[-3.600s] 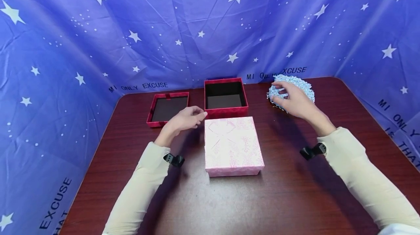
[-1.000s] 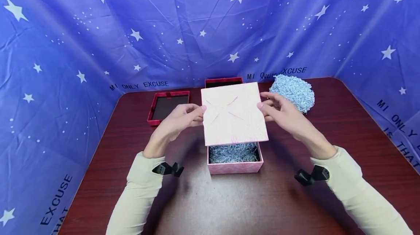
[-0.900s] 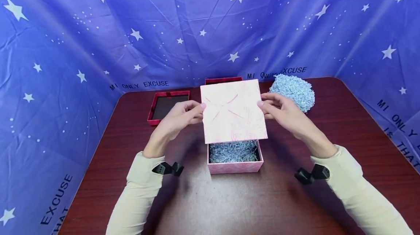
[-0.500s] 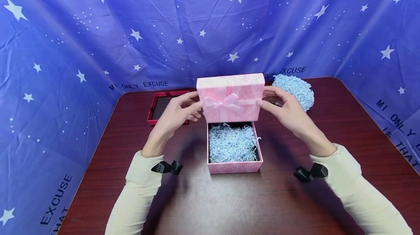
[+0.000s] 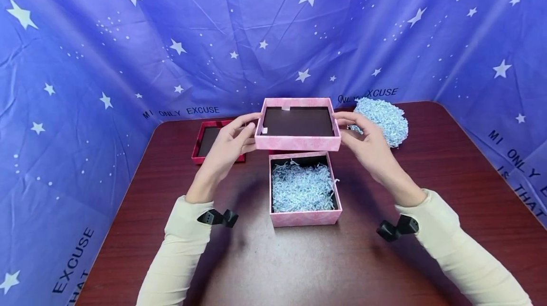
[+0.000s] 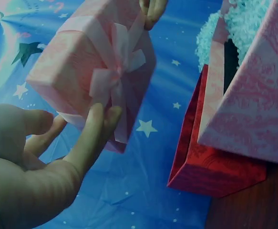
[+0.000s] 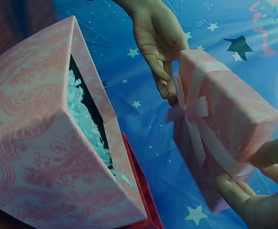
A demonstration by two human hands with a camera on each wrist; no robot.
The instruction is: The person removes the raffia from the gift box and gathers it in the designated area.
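Observation:
Both hands hold a pink gift box lid in the air behind its box, its dark inside facing up toward me. My left hand grips its left side, and my right hand its right side. In the left wrist view, fingers lie against the lid's underside beside a ribbon bow. The right wrist view shows the right fingers at the opposite end. Below the lid, the pink box stands uncovered on the table, filled with light-blue shredded paper.
A red lid lies inside-up at the left, partly behind the left hand. Behind the pink box stands a red box, mostly hidden in the head view. A loose heap of blue shredded paper sits beyond the right hand. A starry curtain borders the table.
Both hands took the pink lid off its box, uncovering the shredded paper. Over the last second they tipped it backward, so its bow side turned away and its inside came up.

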